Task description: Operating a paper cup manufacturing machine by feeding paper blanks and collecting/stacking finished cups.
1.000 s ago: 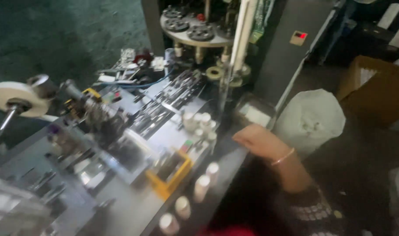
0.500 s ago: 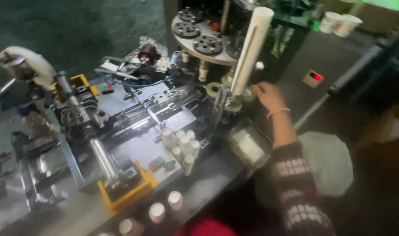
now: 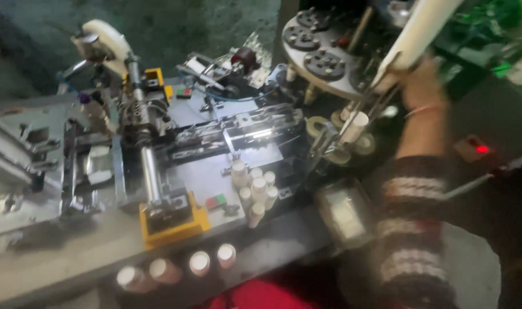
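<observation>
My right hand reaches up at the top right, its fingers closed around the lower part of a tall white stack of paper cups that leans in a wire guide. A thin bracelet sits on the wrist and a striped sleeve covers the forearm. Below the hand a short white tube stands among round rollers. My left hand is out of view.
A grey metal machine bed carries a cluster of small white cups, a yellow block, a round turret plate, a white roll at the upper left and round knobs along the front edge. A red light glows at right.
My right hand rose from beside the machine's front corner up to the white cup stack and closed on it. The view shifted, so the machine sits lower and further left.
</observation>
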